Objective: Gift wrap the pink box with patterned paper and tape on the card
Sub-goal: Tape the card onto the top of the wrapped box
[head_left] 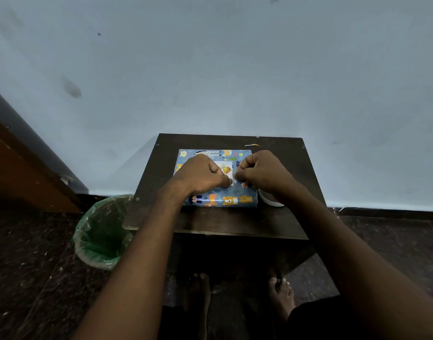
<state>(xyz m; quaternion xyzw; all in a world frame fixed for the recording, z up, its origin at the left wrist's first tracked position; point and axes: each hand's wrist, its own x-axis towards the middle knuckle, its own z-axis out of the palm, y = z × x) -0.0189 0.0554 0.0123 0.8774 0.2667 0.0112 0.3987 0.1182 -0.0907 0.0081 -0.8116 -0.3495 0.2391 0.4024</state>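
Box (216,192) wrapped; I'm taping card (226,171). Left hand (200,175), right hand (262,171) curled, pinching near card's corner, tape unclear. Next: press flat.

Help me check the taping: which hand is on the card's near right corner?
The right hand, its fingertips pinched at that corner of the card; the left hand covers the card's left side.

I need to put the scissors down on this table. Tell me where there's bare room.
Bare strip of table along the near edge, in front of the wrapped box. Another behind the box toward the wall, with a paper scrap at its right. Crowded: the box top, where left hand and right hand work on the card; tape roll fills the box's near-right corner.
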